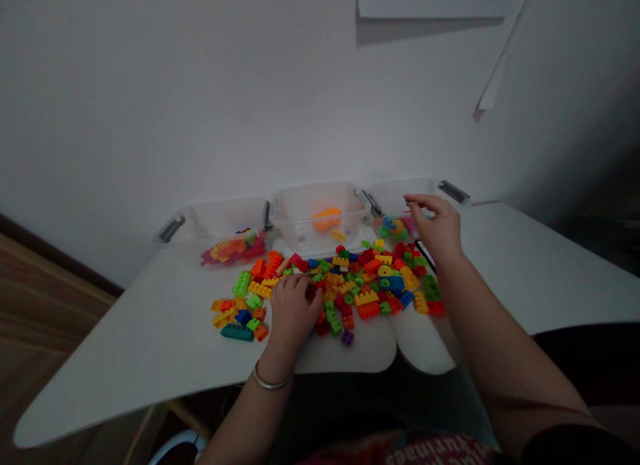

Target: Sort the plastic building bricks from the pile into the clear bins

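Toy building bricks (367, 298) in many colours lie in a loose heap on the white table. My left hand (295, 305), a bangle at its wrist, is down in the front left of the heap with fingers curled. A red brick (311, 292) shows between its thumb and fingers; whether it is gripped I cannot tell. My right hand (440, 225) is raised over the front of the right clear plastic box (405, 188). Its thumb and forefinger come together in a pinch, and what is between them is too small to name.
The middle clear box (320, 192) holds orange and yellow pieces. Red and orange pieces lie in the left box (225, 212), blue-green and pink ones in the right. A wall (200, 92) rises behind the boxes. The white table (125, 332) has a curved front edge.
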A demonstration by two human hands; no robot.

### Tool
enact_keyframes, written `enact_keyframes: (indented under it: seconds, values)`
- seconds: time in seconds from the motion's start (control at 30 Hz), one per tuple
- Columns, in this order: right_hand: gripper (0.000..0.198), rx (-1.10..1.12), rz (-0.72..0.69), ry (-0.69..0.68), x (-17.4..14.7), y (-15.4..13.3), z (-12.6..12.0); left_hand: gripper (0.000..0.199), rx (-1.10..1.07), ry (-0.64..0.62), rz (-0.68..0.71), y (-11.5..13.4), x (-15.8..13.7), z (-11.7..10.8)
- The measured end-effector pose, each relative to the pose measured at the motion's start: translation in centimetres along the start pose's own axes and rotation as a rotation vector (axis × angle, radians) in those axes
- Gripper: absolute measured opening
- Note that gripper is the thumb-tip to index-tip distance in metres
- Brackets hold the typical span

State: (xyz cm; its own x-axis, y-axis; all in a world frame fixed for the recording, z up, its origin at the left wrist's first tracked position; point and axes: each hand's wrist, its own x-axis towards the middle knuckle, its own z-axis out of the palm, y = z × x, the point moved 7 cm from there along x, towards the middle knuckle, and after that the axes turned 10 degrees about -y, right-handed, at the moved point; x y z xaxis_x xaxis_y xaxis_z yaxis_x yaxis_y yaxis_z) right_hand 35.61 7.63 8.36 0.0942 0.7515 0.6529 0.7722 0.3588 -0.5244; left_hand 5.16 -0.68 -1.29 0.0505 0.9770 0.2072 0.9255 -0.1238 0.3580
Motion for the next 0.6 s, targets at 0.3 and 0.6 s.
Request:
enact_keyframes:
  seconds: [0.3, 0.6]
  values:
    - [0.036, -0.34, 0.166, -0.157, 1.3, 4.8, 2.4, 0.017, -0.004, -0.005, -0.004, 0.0, -0.1, -0.1]
    - [0.047, -0.64, 0.115, -0.262, 0.9, 4.5, 3.4, 0.019, -0.003, -0.016, 0.001, 0.0, 0.1, 0.1]
